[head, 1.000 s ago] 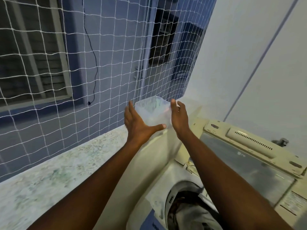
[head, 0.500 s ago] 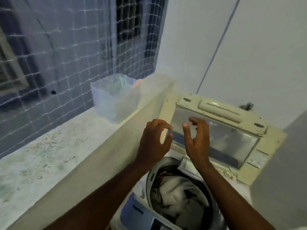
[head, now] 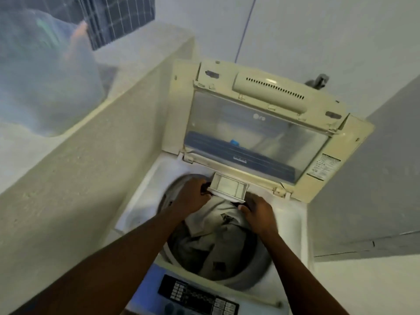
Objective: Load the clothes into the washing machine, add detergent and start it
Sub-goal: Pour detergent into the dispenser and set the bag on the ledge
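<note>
hands [head: 192, 196] beside raised lid [head: 256, 137]

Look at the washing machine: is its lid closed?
No, the lid stands raised at the back, leaving the clothes in the drum exposed.

Clothes [head: 213, 244] lay in the drum of the washing machine [head: 293, 223], lid [head: 256, 133] raised at its rear edge, drawer [head: 229, 186] jutting below the lid, control panel [head: 197, 296] along its front edge. Left, on the ledge [head: 20, 153], stood a container [head: 45, 71].

Head camera looks steeply down, close over the washing machine [head: 293, 214].
</note>
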